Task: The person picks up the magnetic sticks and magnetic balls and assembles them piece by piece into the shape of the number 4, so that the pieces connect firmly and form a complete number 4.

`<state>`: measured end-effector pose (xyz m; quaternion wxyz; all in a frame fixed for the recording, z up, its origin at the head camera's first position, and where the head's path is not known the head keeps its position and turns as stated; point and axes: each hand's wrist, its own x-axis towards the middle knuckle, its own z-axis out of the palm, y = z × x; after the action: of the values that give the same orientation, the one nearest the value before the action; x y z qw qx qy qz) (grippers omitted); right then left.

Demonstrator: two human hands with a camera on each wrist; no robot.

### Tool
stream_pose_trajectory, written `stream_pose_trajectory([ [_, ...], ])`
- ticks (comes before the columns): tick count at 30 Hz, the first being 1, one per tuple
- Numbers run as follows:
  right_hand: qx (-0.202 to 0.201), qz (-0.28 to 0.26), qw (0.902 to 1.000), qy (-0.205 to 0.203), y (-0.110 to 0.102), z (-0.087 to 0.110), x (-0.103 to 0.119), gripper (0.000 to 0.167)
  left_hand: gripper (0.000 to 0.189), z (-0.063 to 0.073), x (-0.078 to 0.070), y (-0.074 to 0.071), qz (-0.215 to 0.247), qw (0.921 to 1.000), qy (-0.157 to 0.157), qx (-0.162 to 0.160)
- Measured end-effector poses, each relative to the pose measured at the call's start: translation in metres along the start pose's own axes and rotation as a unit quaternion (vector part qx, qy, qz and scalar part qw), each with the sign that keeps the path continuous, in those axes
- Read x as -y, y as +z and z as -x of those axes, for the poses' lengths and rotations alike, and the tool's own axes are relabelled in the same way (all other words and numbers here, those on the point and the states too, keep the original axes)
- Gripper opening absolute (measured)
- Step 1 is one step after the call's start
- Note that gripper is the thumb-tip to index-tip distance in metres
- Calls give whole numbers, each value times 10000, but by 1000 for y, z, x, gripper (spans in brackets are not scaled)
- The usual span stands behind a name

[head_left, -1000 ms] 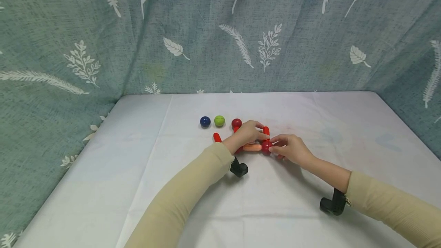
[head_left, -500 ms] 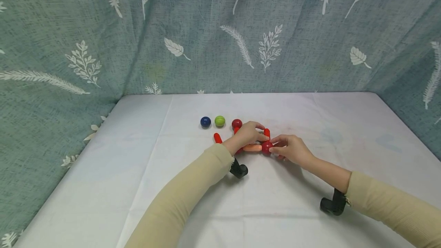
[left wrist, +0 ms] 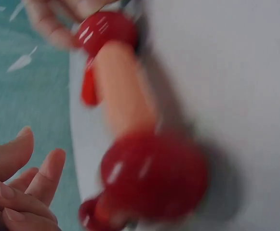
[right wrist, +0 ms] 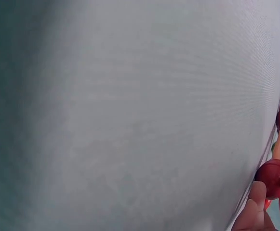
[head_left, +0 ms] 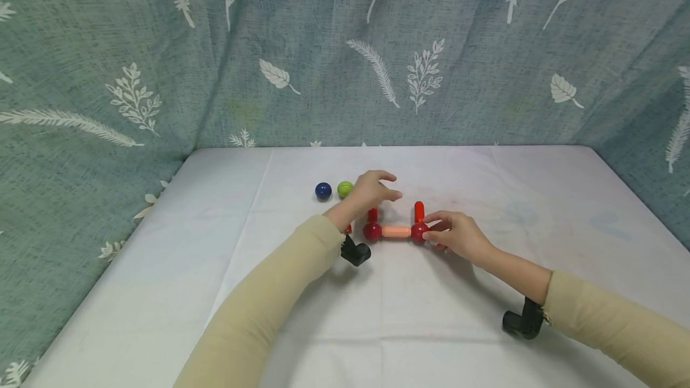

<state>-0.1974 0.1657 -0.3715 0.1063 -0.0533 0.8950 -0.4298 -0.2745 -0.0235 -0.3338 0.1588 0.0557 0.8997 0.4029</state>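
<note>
Right hand [head_left: 459, 235] pinches one red ball [head_left: 418, 232], probably light, hard, best held around its middle; left hand [head_left: 369, 191] is parted, empty.

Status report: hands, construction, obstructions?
Left hand free. Right hand pinching glossy red ball. Peach cylindrical rod links second red ball. Head view: left hand partly hides red rod.

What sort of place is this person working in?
Probably a screened-off tabletop workspace, though I can't see beyond the curtain. A white-covered table, a leaf-patterned curtain behind it, and a peach rod between two red balls suggest this.
</note>
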Motion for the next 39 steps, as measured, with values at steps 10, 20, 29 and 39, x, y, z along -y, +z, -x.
stream_pose_trajectory([
  [10,57,-110,9998,-141,0,3,-2,35,43,1,30,-67,-418,9942,2,-990],
  [20,65,-16,9999,-123,3,0,0,39,44,1,63,-84,-1295,9845,-491,-1075],
  [29,35,28,9997,-251,3,0,0,33,45,7,77,-86,-1588,9822,-724,-697],
  [39,81,-56,9996,-264,3,1,-1,34,45,5,87,-82,-1387,9864,-716,-517],
])
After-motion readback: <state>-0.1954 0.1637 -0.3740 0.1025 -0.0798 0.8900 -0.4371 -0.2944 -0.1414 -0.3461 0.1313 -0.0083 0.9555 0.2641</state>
